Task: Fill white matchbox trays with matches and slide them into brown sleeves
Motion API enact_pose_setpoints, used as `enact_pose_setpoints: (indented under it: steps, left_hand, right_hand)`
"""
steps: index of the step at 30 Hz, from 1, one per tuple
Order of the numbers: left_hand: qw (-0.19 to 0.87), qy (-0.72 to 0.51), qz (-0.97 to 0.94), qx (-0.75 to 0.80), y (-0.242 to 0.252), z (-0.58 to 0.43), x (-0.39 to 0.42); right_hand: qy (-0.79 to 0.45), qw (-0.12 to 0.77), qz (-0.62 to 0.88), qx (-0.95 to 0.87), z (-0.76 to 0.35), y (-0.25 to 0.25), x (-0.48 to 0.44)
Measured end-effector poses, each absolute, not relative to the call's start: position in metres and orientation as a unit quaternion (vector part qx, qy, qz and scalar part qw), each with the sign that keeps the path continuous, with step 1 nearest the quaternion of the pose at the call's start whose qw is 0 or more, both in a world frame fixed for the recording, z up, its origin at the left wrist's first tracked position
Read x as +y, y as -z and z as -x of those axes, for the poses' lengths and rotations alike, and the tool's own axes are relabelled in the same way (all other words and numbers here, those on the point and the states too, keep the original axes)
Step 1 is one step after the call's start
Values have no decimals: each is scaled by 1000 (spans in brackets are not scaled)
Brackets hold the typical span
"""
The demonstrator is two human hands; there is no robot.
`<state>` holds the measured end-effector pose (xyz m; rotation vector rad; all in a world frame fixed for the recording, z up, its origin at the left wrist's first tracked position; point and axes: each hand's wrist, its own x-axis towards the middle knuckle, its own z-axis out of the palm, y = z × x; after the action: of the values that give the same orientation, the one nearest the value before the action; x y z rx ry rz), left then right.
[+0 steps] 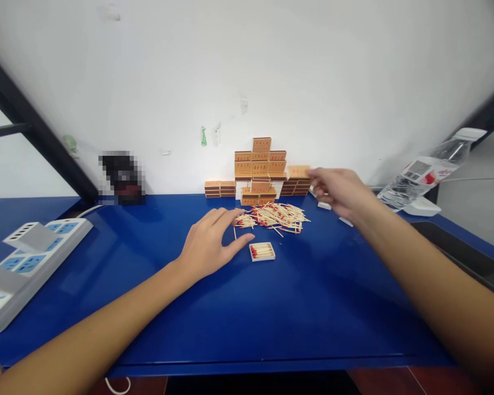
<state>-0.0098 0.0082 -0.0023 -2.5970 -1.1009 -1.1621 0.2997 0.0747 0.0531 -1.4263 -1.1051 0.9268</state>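
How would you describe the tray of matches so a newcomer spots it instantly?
On the blue table, find the stacked matchboxes by the wall, then the loose heap of matches in front. The tray sits nearer the viewer, beside the left hand. Unlike the heap, it's a small white open box holding matches lined up, red heads to the left.

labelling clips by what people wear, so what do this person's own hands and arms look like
The left hand and right hand are bare, with no glove, ring or bracelet visible. The left forearm and right forearm show no sleeve or watch. The right hand is slightly blurred.
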Motion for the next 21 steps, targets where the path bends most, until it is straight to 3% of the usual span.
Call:
enact_pose_setpoints:
  steps: [4,7,11,14,17,21]
  left_hand:
    - [25,382,864,-327,1,10,9]
    - [18,373,880,-294,1,10,10]
    - [20,370,866,-336,-1,12,14]
    - [23,375,846,-378,-2,13,17]
    - [35,382,833,-398,-1,13,19]
    - [46,381,833,-399,0,12,18]
  right_hand:
    - [-464,378,523,-607,-251,-40,20]
    - [-487,325,472,-659,-233,-35,7]
    - [-310,310,522,-732,-250,-26,23]
    - [-173,219,552,-786,-268,-18,36]
    - [-142,132,542,-818,-273,-14,38]
    - [-144,97,530,-830,-272,-11,36]
